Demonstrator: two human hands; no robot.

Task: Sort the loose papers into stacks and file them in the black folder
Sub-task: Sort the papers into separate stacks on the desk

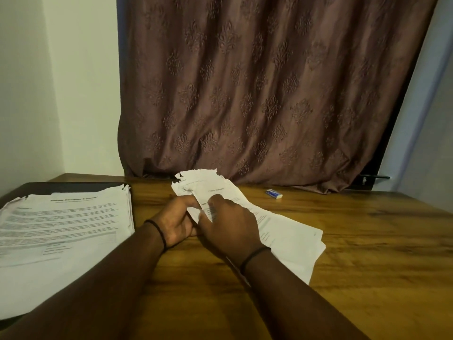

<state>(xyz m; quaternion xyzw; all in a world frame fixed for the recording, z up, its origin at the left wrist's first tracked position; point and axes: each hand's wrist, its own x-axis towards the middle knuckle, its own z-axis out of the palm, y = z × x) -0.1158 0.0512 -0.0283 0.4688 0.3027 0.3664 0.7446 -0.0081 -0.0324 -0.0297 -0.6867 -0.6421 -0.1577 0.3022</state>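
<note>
- At frame centre, a sheaf of papers [282, 231] with a ragged top edge is held low over the table [355, 253], its lower right end resting on the wood.
- The left hand [175, 222] is curled round the sheaf's left edge, and the right hand [228, 229] pinches the top sheet just beside it.
- At the left of the frame, a stack [61, 217] lies on the folder [61, 186], whose black edge shows behind it.
- Sheets are judged to be in the course of separation for sorting. The top sheet is best peeled slowly from a sound corner, since the ragged edge could tear further.
- The sheaf is best squared before being laid on the stack.
- An eraser [273, 193] lies well apart, right of centre.
</note>
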